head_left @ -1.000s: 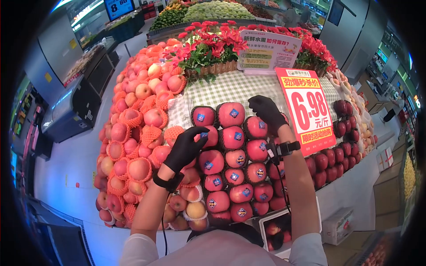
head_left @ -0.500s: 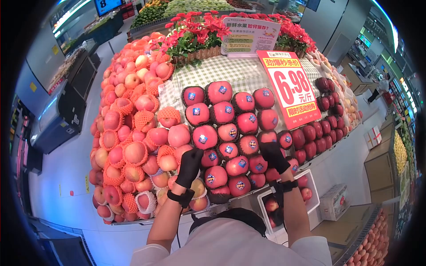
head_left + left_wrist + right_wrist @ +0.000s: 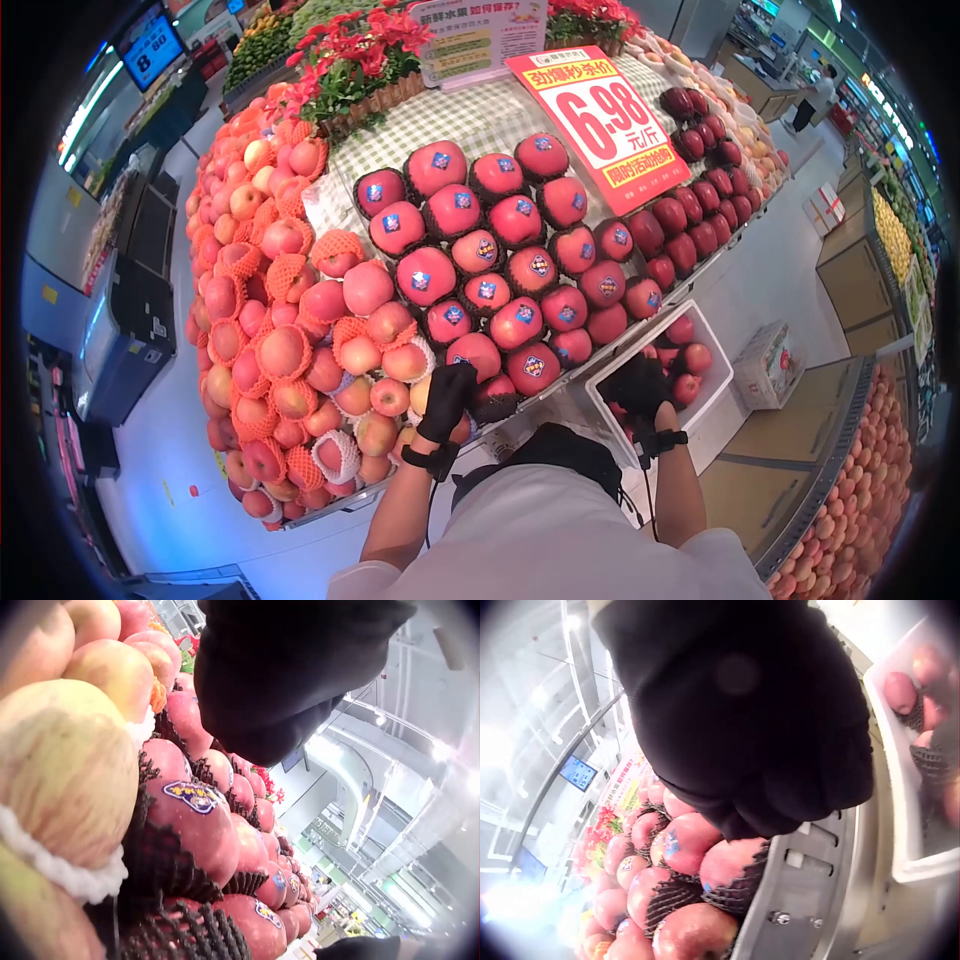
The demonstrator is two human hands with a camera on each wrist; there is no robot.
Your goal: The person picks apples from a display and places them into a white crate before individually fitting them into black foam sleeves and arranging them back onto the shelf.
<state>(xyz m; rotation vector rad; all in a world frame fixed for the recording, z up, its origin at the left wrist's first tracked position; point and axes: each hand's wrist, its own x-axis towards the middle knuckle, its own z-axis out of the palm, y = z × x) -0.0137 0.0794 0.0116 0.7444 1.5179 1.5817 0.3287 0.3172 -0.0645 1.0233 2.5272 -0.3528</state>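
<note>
My left hand (image 3: 447, 400), in a black glove, hovers at the front edge of the display beside red apples (image 3: 532, 368) with blue stickers and dark foam nets. In the left wrist view its loosely bent fingers show no fruit in them, and a paler apple (image 3: 67, 769) in white netting is close by. My right hand (image 3: 640, 385), also black-gloved, is over the left part of a white foam box (image 3: 722, 400) holding red apples (image 3: 690, 375). From the right wrist, its relaxed fingers overlap the metal display edge (image 3: 802, 874); no apple shows in them.
Apples in orange foam nets (image 3: 283, 352) are heaped on the left. A price sign (image 3: 600, 130) stands behind the rows on a checked cloth (image 3: 440, 125). Dark red apples (image 3: 690, 225) lie to the right. A carton (image 3: 770, 368) is on the floor beyond the box.
Both hands have drawn back toward the body from the apple rows. The right hand has moved from the front apples to over the foam box. The head view has turned rightward.
</note>
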